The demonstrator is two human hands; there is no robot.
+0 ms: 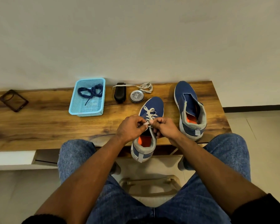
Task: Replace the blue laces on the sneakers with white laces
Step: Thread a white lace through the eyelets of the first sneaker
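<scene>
The near sneaker (149,122) lies on the table (47,125) at its front edge, toe pointing away, its heel hanging a little over the edge between the person's knees. A white lace (149,113) already crisscrosses its upper eyelets. Both hands meet over the tongue: the left hand (131,129) has its fingers curled and pinches one end of the white lace between thumb and forefinger, and the right hand (166,127) is curled too, pinching the other end just beside it, with its lower fingers against the shoe's side. The orange insole shows in the opening below the hands.

The second sneaker (190,109) stands just to the right, toe also away, with no lace in it and its tongue loose. A spare white lace (144,87) lies coiled near the back edge of the table, one end trailing left over a black brush (120,92). A round tin (137,96) sits between the brush and the near sneaker's toe. Further left, a light blue basket (74,109) holds the blue laces (90,92) in a loose tangle. Well apart at the far left lies a dark phone case (13,101). The person sits in blue jeans on a pale chair (149,183).
</scene>
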